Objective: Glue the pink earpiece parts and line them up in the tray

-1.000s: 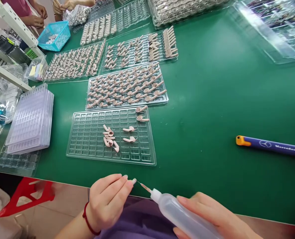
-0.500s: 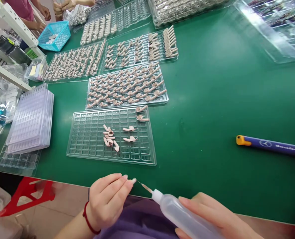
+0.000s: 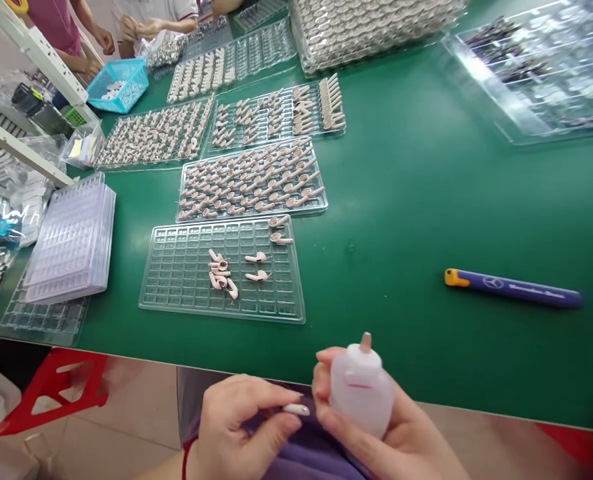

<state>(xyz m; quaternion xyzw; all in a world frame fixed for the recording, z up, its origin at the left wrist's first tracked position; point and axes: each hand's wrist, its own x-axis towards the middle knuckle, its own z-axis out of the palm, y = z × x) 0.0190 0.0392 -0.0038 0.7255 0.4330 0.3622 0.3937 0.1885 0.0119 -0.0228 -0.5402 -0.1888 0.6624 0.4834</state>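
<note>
the left hand point(image 3: 241, 427), in the head view, has thumb and forefinger pinched together on a small pale piece point(image 3: 295, 409), which sits at their tips just off the near edge of the counter point(image 3: 376, 267), on the person's side of it. the right hand point(image 3: 401, 433) is wrapped around a translucent squeeze bottle point(image 3: 361, 407), its fingers at the bottle's left side. the relation that seems to matter most is the one between these two: the piece lies to the left of the bottle, close beside it but apart, and lower in the picture than the nozzle point(image 3: 366, 341). the left hand has the piece, yet its free end comes near the fingers of the right. that end points rightward, toward the bottle, and the piece's long axis runs almost level across the picture. the bottle's own axis stands across that line, its nozzle pointing up the picture, away from the person and not at the piece; how far it tilts, i cannot tell. beyond the left hand, a clear tray point(image 3: 169, 300) lies on the counter, and a loose cluster of pale earphone shells point(image 3: 220, 267) rests in it.
</note>
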